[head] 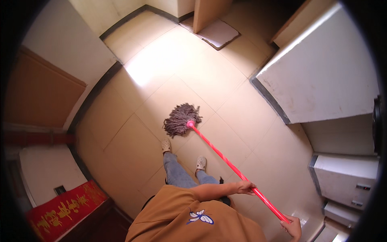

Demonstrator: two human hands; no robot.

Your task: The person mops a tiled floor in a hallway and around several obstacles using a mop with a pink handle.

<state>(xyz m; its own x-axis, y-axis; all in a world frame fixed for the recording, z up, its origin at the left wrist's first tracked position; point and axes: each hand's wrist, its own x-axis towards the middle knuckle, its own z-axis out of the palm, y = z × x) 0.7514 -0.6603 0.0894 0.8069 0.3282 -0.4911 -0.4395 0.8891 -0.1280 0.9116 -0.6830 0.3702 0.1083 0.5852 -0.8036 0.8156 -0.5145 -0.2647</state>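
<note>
A string mop with a red plastic handle (222, 155) slants across the floor before me. Its dark greyish-brown strands (179, 120) lie spread on the tiles, just beyond my shoes, and a pink collar (190, 124) joins them to the handle. Reaching across my body, my left hand (247, 187) grips the handle partway up. My right hand (292, 226) is closed around it near the upper end, at the lower right of the view. Part of the handle's end is hidden by that hand.
Large beige tiles (211, 87) cover the floor, with a bright light patch at the far left. A white wall corner with grey skirting (269, 99) juts in on the right. Ahead, a brown door (208, 15) stands by a pale threshold slab (220, 34). Red paper with gold characters (68, 208) is lower left.
</note>
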